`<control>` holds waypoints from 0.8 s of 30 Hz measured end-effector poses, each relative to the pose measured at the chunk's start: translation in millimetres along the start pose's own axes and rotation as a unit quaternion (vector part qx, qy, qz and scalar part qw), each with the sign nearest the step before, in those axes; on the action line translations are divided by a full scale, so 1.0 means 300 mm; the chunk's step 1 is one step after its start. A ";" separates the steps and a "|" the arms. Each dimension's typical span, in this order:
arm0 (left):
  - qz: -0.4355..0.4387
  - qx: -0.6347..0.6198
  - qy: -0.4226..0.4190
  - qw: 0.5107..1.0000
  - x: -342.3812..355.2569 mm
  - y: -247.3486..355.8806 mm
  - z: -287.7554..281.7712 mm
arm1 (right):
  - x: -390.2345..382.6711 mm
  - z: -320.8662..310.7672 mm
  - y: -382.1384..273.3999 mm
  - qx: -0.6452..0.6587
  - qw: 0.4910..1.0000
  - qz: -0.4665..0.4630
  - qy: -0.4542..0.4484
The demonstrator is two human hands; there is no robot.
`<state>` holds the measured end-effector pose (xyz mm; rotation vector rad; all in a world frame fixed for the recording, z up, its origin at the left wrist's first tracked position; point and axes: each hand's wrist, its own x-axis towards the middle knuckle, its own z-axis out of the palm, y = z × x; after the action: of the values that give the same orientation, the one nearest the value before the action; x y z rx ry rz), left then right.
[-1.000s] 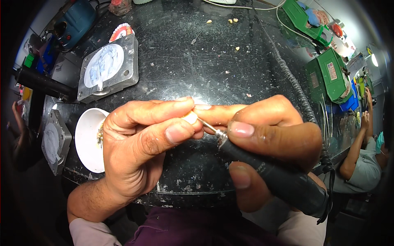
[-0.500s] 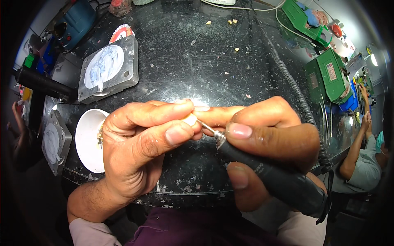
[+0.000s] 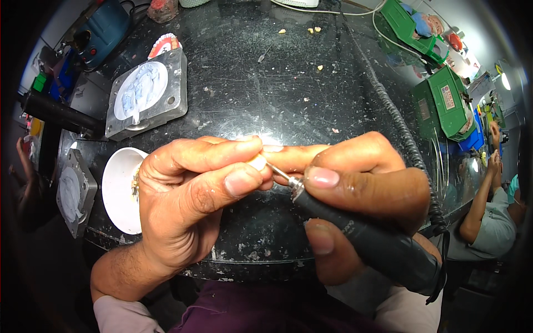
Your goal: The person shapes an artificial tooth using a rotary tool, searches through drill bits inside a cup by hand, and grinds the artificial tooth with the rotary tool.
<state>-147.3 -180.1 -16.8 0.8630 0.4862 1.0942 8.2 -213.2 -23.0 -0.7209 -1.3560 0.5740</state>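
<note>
My left hand [image 3: 191, 191] pinches a small cream tooth-like piece [image 3: 257, 162] between thumb and forefinger; the fingertips hide most of it. In my right hand [image 3: 366, 180] is a black rotary handpiece [image 3: 383, 247], gripped like a pen. Its thin metal bur [image 3: 277, 171] points left, and the tip meets the cream piece or lies just beside it. My right forefinger reaches across to the left fingertips, so the two hands touch. A white bowl [image 3: 119, 191] stands beside my left hand, with small bits inside, partly hidden by that hand.
Left of the hands are a metal flask half [image 3: 177, 83] filled with pale plaster and another flask half [image 3: 72, 188]. A red-and-white dental model [image 3: 164, 44] lies behind. A coiled cord [image 3: 383, 94] crosses the black table, near green boxes [image 3: 444, 102]. Cream pieces [image 3: 313, 30] lie far off. Other people sit at the sides.
The right hand and handpiece have shifted very slightly, with the bur still at the cream piece. My left hand keeps its pinch. At the far right, another person's hands have moved a little.
</note>
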 end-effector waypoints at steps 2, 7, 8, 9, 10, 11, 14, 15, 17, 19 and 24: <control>-0.002 0.001 0.002 1.000 0.000 0.000 -0.001 | -0.002 -0.002 0.000 0.001 1.000 0.003 -0.002; -0.006 -0.004 0.010 1.000 -0.005 0.004 -0.005 | -0.001 0.008 0.001 -0.003 1.000 0.007 -0.003; -0.006 -0.005 0.008 1.000 -0.004 0.003 -0.003 | -0.002 0.007 0.000 -0.004 1.000 0.002 0.004; -0.003 0.001 0.004 1.000 -0.003 0.002 -0.002 | -0.003 0.006 -0.001 -0.005 1.000 -0.003 0.010; -0.001 0.006 0.001 1.000 -0.002 0.001 -0.001 | -0.003 0.004 0.001 -0.007 1.000 -0.004 0.011; -0.001 0.007 0.002 1.000 -0.002 0.000 -0.003 | -0.002 0.003 0.011 -0.003 1.000 -0.017 0.009; -0.004 0.011 0.006 1.000 -0.002 0.000 -0.005 | 0.004 -0.001 0.018 -0.001 1.000 -0.029 -0.003; -0.003 0.016 0.005 1.000 0.001 0.001 -0.005 | 0.007 -0.005 0.019 -0.003 1.000 -0.028 -0.012; -0.002 0.020 0.003 1.000 0.001 0.000 -0.005 | 0.015 -0.035 0.019 -0.018 0.996 -0.041 -0.079; -0.016 0.013 0.013 1.000 -0.003 -0.001 -0.006 | 0.012 -0.042 0.016 -0.034 0.987 -0.056 -0.146; -0.012 0.020 0.006 1.000 -0.001 -0.005 -0.016 | 0.010 -0.033 0.004 -0.007 0.994 -0.020 -0.110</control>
<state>-150.0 -178.9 -20.8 0.8838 0.5293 1.0711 18.3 -211.6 -22.4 -0.6549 -1.5761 0.6260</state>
